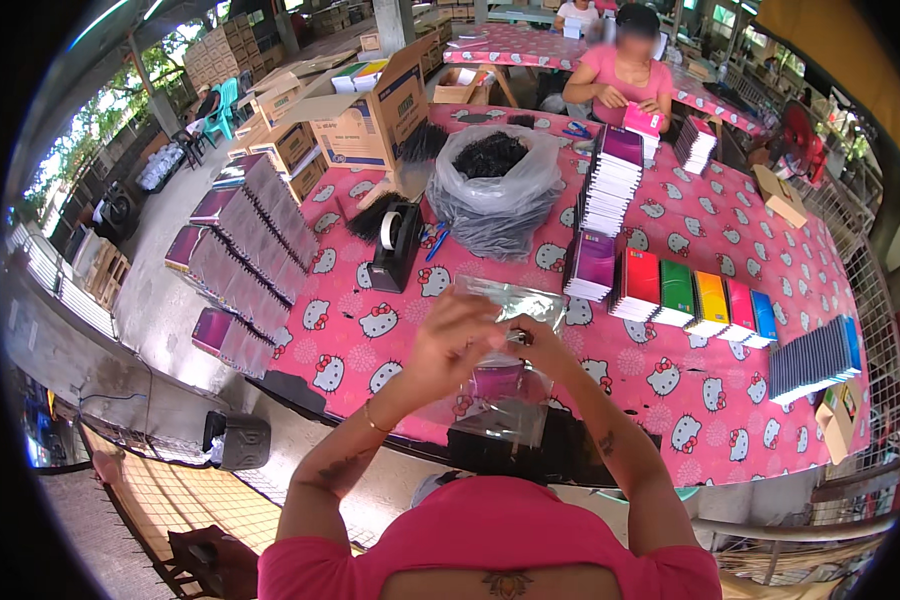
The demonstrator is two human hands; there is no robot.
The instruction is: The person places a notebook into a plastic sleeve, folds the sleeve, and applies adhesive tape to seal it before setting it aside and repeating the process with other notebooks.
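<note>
A clear plastic bag lies at the near edge of the table, and a purple-covered notebook shows through it below my hands. My left hand is raised over the bag, slightly blurred, its fingers loosely bent and apart. Close to its fingertips is my right hand, fingers bent and pressed together; whatever they pinch is too small to make out. Shiny clear plastic also spreads just beyond both hands. A black tape dispenser stands ahead to the left, with blue scissors beside it.
Stacked spiral notebooks in plastic line the left edge. A translucent bag of black coils stands mid-table. Purple notebooks, a coloured row and blue ones occupy the right. Across the table, a person handles a pink notebook. Boxes stand behind.
</note>
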